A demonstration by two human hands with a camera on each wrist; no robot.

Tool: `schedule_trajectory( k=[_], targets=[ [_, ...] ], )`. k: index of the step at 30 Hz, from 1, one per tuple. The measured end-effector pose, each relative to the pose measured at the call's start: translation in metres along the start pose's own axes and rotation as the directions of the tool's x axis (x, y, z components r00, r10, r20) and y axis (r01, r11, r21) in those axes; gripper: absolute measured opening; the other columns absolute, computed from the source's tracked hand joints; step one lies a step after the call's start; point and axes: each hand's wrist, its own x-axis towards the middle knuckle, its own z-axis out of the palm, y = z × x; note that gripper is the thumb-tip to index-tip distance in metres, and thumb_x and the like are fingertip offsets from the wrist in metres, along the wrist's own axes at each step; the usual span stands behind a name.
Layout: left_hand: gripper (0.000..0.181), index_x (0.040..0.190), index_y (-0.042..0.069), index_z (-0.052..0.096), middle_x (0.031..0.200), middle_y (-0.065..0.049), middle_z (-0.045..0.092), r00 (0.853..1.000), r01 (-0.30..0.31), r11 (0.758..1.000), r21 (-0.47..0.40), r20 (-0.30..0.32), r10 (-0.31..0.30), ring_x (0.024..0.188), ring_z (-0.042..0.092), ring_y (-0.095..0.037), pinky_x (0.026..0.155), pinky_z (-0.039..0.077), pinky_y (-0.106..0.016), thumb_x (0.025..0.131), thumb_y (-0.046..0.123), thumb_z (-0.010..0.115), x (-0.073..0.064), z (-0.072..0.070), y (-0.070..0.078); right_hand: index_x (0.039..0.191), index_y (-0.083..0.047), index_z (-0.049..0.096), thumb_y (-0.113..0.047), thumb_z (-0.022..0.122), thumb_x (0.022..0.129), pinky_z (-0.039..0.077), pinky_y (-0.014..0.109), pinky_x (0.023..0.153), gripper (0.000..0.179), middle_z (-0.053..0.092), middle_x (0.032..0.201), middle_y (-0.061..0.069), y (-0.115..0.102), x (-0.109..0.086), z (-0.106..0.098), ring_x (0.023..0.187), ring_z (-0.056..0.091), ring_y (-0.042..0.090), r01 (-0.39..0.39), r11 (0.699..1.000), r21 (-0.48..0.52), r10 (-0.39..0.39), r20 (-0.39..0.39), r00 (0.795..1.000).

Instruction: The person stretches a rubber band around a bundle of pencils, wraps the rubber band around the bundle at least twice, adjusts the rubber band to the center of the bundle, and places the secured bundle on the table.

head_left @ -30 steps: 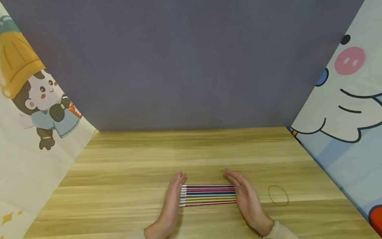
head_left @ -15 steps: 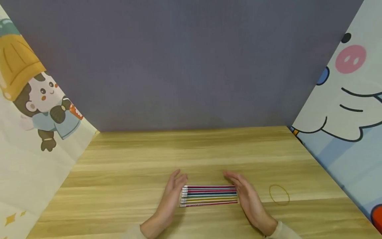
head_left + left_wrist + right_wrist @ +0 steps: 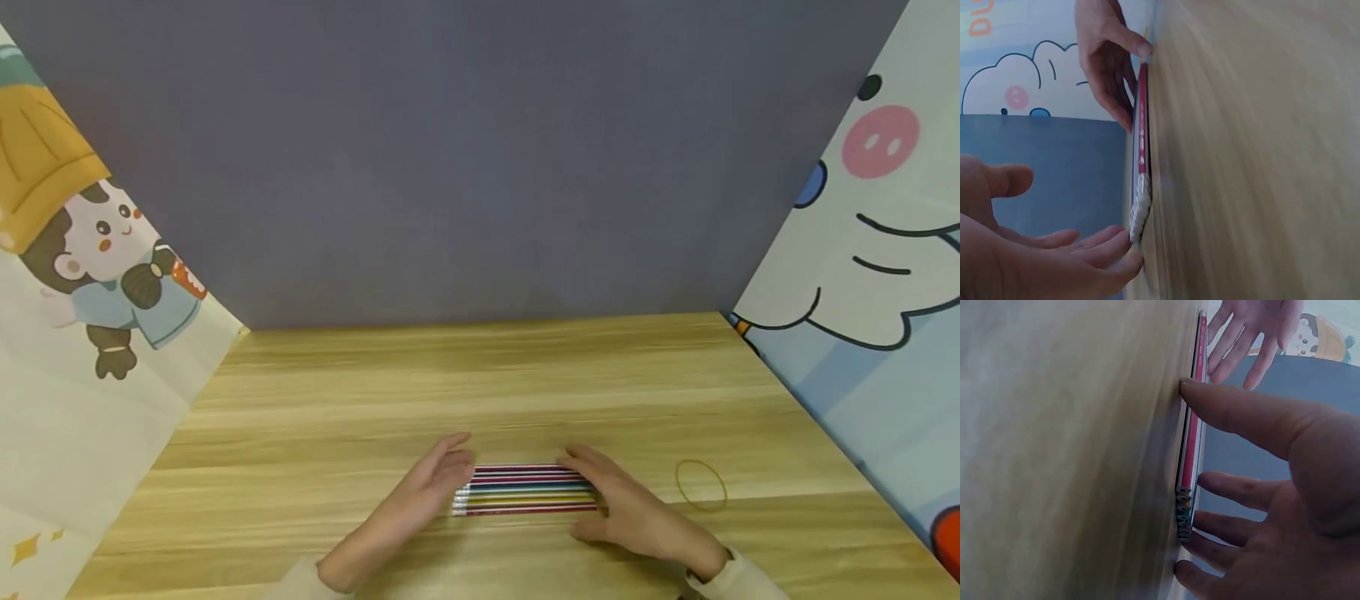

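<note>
Several pencils (image 3: pixel 525 492) in red, blue, green, yellow and dark stripes lie side by side on the wooden table, their white eraser ends to the left. My left hand (image 3: pixel 423 492) hovers at the eraser ends with fingers spread; in the left wrist view its fingertips (image 3: pixel 1124 262) are right by the erasers (image 3: pixel 1140 209). At the other end, my right hand (image 3: pixel 630 504) reaches over the pencil tips, thumb on the near side and fingers on the far side. The right wrist view shows its thumb (image 3: pixel 1229 409) extended beside the nearest red pencil (image 3: pixel 1192 447).
A thin yellow rubber band (image 3: pixel 701 485) lies on the table (image 3: pixel 360 375) to the right of my right hand. A grey panel (image 3: pixel 480 167) stands at the back. Cartoon-printed walls rise on the left (image 3: pixel 150 350) and right (image 3: pixel 847 300).
My left hand has turned from upright on edge to a flatter, spread pose. My right hand has opened its thumb away and moved over the pencil tips. The pencils stay nearly in place.
</note>
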Motion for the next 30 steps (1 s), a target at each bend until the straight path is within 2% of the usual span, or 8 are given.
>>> schedule_trajectory(
  k=[5,10,12,14,16,19,24,30],
  targets=[
    [0.058,0.153,0.003,0.030,0.148,-0.027,0.042,0.999,-0.036,0.997,0.064,-0.003,0.036,0.135,0.043,-0.043,0.111,0.036,-0.063,0.106,0.033,0.047,-0.001,-0.001,-0.002,0.146,-0.008,0.046,-0.038,0.080,0.084,0.036,0.070,0.104,0.077,0.034,0.155,0.022,0.002,0.000,0.000,0.140,0.031,0.050,0.017,1.000,-0.012,-0.017,-0.028,0.999],
    [0.055,0.149,0.001,0.037,0.149,-0.023,0.042,0.996,-0.035,0.999,-0.016,-0.085,0.033,0.138,0.039,-0.040,0.115,0.030,-0.061,0.106,0.033,0.048,0.002,0.002,-0.006,0.149,-0.007,0.041,-0.031,0.078,0.087,0.031,0.065,0.111,0.076,0.039,0.153,0.018,0.007,0.003,0.001,0.141,0.034,0.045,0.009,0.976,0.216,0.017,-0.117,0.993],
    [0.058,0.150,0.000,0.035,0.153,-0.022,0.038,0.995,-0.027,0.992,-0.120,-0.098,0.015,0.143,0.034,-0.039,0.119,0.022,-0.061,0.106,0.036,0.047,0.003,0.001,-0.009,0.151,-0.011,0.038,-0.026,0.072,0.093,0.025,0.064,0.115,0.069,0.038,0.155,0.013,0.006,0.005,0.001,0.144,0.030,0.041,-0.018,0.923,0.385,0.070,-0.122,0.990],
    [0.062,0.152,0.000,0.030,0.157,-0.021,0.032,0.996,-0.021,0.972,-0.233,-0.089,0.000,0.147,0.026,-0.038,0.121,0.013,-0.059,0.106,0.039,0.045,0.003,0.001,-0.012,0.154,-0.013,0.034,-0.024,0.061,0.100,0.017,0.063,0.119,0.061,0.031,0.160,0.010,0.005,0.006,0.001,0.148,0.022,0.037,-0.032,0.834,0.551,0.100,-0.094,0.990],
    [0.065,0.153,-0.001,0.025,0.160,-0.021,0.026,0.997,-0.025,0.942,-0.333,-0.075,0.000,0.149,0.019,-0.037,0.123,0.006,-0.055,0.106,0.041,0.042,0.003,0.001,-0.016,0.156,-0.012,0.028,-0.023,0.049,0.106,0.006,0.060,0.121,0.055,0.023,0.163,0.009,0.003,0.006,0.003,0.151,0.012,0.032,-0.041,0.712,0.701,0.105,-0.048,0.993],
    [0.067,0.152,-0.005,0.025,0.160,-0.022,0.024,0.996,-0.042,0.915,-0.400,-0.090,0.007,0.150,0.017,-0.035,0.124,0.004,-0.049,0.106,0.041,0.041,0.005,0.004,-0.021,0.156,-0.006,0.024,-0.027,0.038,0.109,-0.006,0.054,0.121,0.053,0.014,0.165,0.010,0.001,0.005,0.005,0.151,0.000,0.027,-0.036,0.583,0.812,0.087,-0.018,0.996],
    [0.065,0.148,-0.008,0.032,0.157,-0.023,0.031,0.984,-0.081,0.913,-0.401,-0.178,0.009,0.149,0.021,-0.035,0.124,0.007,-0.047,0.105,0.039,0.044,0.007,0.013,-0.024,0.153,0.000,0.029,-0.031,0.035,0.109,-0.009,0.049,0.121,0.054,0.017,0.163,0.014,-0.002,0.004,0.010,0.150,0.003,0.023,0.025,0.514,0.857,0.105,-0.092,0.990],
    [0.062,0.148,-0.001,0.038,0.155,-0.018,0.037,0.975,-0.035,0.943,-0.330,-0.217,-0.040,0.148,0.025,-0.035,0.123,0.010,-0.052,0.104,0.041,0.048,0.001,0.014,-0.019,0.153,0.000,0.031,-0.034,0.034,0.109,-0.008,0.044,0.122,0.055,0.019,0.163,0.015,-0.004,0.002,0.014,0.147,0.019,0.008,0.021,0.534,0.845,0.111,-0.095,0.989]
  ],
)
